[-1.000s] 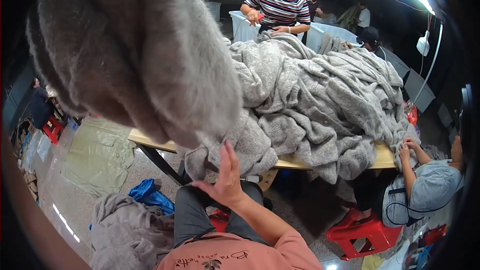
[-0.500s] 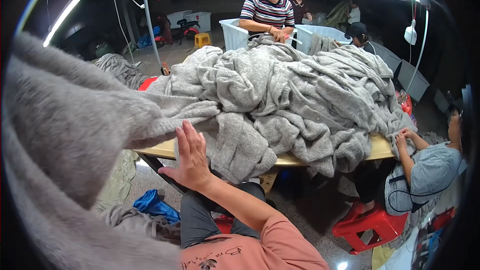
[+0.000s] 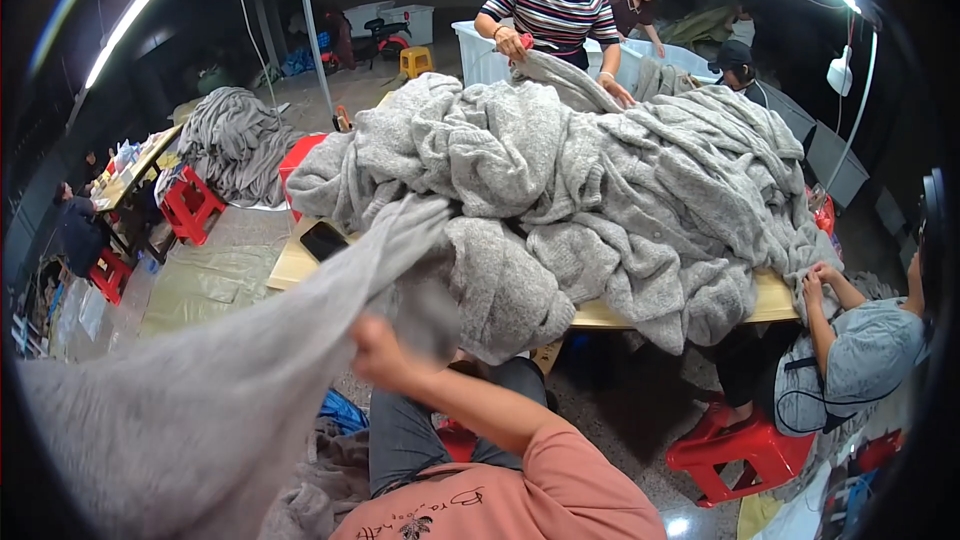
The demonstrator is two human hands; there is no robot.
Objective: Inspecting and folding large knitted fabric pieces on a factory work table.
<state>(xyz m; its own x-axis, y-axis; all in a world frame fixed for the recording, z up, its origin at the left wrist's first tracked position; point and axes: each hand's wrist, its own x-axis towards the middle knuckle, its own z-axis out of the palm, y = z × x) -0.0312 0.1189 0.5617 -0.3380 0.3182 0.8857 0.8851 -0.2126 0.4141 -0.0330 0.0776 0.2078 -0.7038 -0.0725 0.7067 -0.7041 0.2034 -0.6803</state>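
Observation:
A grey knit sweater stretches across the lower left, raised and blurred by motion, its narrower end reaching over the table edge. My right hand is closed like a fist at the sweater's lower edge, with cloth on both sides of it; its fingers are smeared. My left hand does not show; the sweater covers that side. In front of me a large heap of grey knit sweaters covers most of the wooden table and hangs over its near edge.
A phone lies at the table's left corner. Across the table, a person in a striped top handles grey cloth. At right, another person sits on a red stool. Another sweater pile stands on the floor at left.
My right hand has gone from open with spread fingers to closed. The sweater has swung down, uncovering the phone and left background. The person opposite has lifted some cloth.

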